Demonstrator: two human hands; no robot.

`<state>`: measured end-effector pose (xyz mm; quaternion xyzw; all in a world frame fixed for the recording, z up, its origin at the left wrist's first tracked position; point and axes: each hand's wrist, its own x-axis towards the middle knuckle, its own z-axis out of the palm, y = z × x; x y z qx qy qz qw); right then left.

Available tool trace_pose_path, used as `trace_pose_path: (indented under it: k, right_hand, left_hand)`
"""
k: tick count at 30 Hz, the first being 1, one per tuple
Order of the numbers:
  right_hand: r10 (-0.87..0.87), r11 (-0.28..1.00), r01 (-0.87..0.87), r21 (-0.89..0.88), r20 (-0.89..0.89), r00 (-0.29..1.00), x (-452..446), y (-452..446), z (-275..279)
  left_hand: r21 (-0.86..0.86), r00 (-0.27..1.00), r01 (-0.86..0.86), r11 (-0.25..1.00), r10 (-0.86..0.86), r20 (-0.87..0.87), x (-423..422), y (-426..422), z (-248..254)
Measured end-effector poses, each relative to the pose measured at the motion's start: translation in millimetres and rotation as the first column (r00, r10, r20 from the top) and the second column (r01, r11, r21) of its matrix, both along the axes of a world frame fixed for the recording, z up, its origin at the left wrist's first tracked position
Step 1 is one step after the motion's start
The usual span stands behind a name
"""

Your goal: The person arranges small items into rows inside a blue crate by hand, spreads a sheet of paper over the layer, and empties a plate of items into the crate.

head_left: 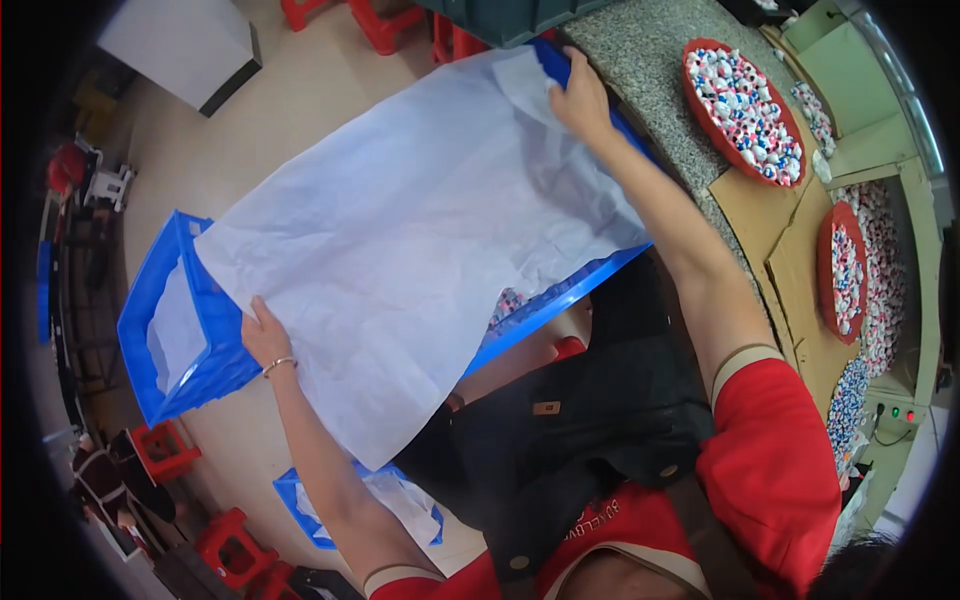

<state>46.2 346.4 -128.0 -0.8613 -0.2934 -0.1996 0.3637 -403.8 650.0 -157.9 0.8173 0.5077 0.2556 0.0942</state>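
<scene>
A large white sheet (400, 200), thin like paper or cloth, stretches between my two hands. Its near-left edge is pinched in my left hand (266, 338), which wears a bracelet. My right hand (583, 98) holds the sheet's far-right part, close to a blue crate's corner. That blue crate (560, 298) lies beneath the sheet and is mostly hidden by it. Through a gap at the near side, some small multicoloured pieces (507, 303) show inside the crate.
Another blue crate (222, 345), lined with white, stands left; a third (318, 538) is below my left forearm. Right, a stone-topped table (640, 50) bears red baskets (745, 168) of small painted pieces. Red stools (232, 550) and a white block (185, 45) stand on the floor.
</scene>
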Motion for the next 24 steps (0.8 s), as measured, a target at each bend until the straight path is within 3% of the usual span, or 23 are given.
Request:
trace_pose_path:
  k: [1,3,5,6,7,9,10,11,12,13,15,16,17,18,19,20,22,24]
  right_hand:
    - [0.056,0.998,-0.059,0.021,0.114,0.992,-19,-10,1]
    - [0.171,0.972,-0.126,-0.200,0.227,0.959,-64,-34,13]
    - [0.442,0.837,-0.325,-0.441,0.194,0.876,-70,-53,-5]
    - [0.606,0.672,-0.513,-0.535,-0.001,0.796,-59,-59,-23]
    - [0.600,0.674,-0.509,-0.535,-0.004,0.800,-57,-61,-33]
    - [0.374,0.754,-0.501,-0.425,-0.349,0.859,-49,-60,-51]
    - [0.276,0.748,-0.427,-0.507,-0.347,0.896,-38,-60,-60]
    - [0.189,0.820,-0.317,-0.476,-0.297,0.936,-29,-62,-69]
    - [0.096,0.877,-0.200,-0.437,-0.250,0.964,-20,-64,-77]
    - [0.112,0.931,-0.197,-0.308,-0.273,0.955,-7,-68,-80]
    - [0.089,0.886,-0.225,-0.405,-0.328,0.941,1,-73,-80]
    - [0.061,0.833,-0.256,-0.491,-0.379,0.924,-2,-72,-78]
    - [0.040,0.786,-0.226,-0.575,-0.319,0.947,-7,-72,-78]
    - [0.049,0.803,-0.210,-0.557,-0.291,0.956,-10,-72,-80]
    - [0.053,0.819,-0.192,-0.541,-0.263,0.963,-11,-72,-83]
    - [0.071,0.844,-0.156,-0.513,-0.180,0.981,-17,-72,-84]
    - [0.129,0.835,-0.224,-0.503,-0.218,0.967,-26,-64,-66]
    - [0.267,0.839,-0.319,-0.441,-0.178,0.947,-27,-51,-58]
  left_hand:
    - [0.068,0.996,0.057,0.996,-0.061,0.063,-4,9,-15]
    - [0.036,0.997,0.053,0.998,-0.055,0.059,-1,6,-13]
    - [-0.119,0.998,-0.013,0.993,0.006,-0.059,2,1,4]
    - [-0.123,0.998,-0.009,0.992,0.002,-0.060,2,2,0]
    - [-0.094,0.999,0.038,0.995,-0.038,0.003,1,5,-3]
    - [-0.058,0.995,0.082,0.995,-0.078,0.066,-1,6,-2]
    - [-0.171,0.988,0.091,0.981,-0.067,0.137,-1,5,3]
    - [-0.279,0.977,0.109,0.954,-0.051,0.209,0,6,7]
    - [-0.277,0.975,0.114,0.954,-0.054,0.213,1,6,10]
    - [-0.300,0.968,0.147,0.942,-0.075,0.241,-1,6,12]
    - [-0.325,0.961,0.173,0.930,-0.088,0.261,-9,5,12]
    - [-0.247,0.970,0.165,0.955,-0.112,0.216,-11,7,9]
    - [-0.168,0.977,0.162,0.972,-0.134,0.165,-13,9,7]
    - [-0.174,0.979,0.162,0.971,-0.135,0.154,-8,-3,20]
    - [0.141,0.994,0.110,0.984,-0.112,0.006,5,-28,46]
    - [0.446,0.991,0.098,0.890,-0.045,-0.128,16,-51,64]
    - [0.469,0.918,0.372,0.801,-0.393,-0.057,31,-78,71]
    - [0.210,0.708,0.690,0.692,-0.707,0.005,59,-123,63]
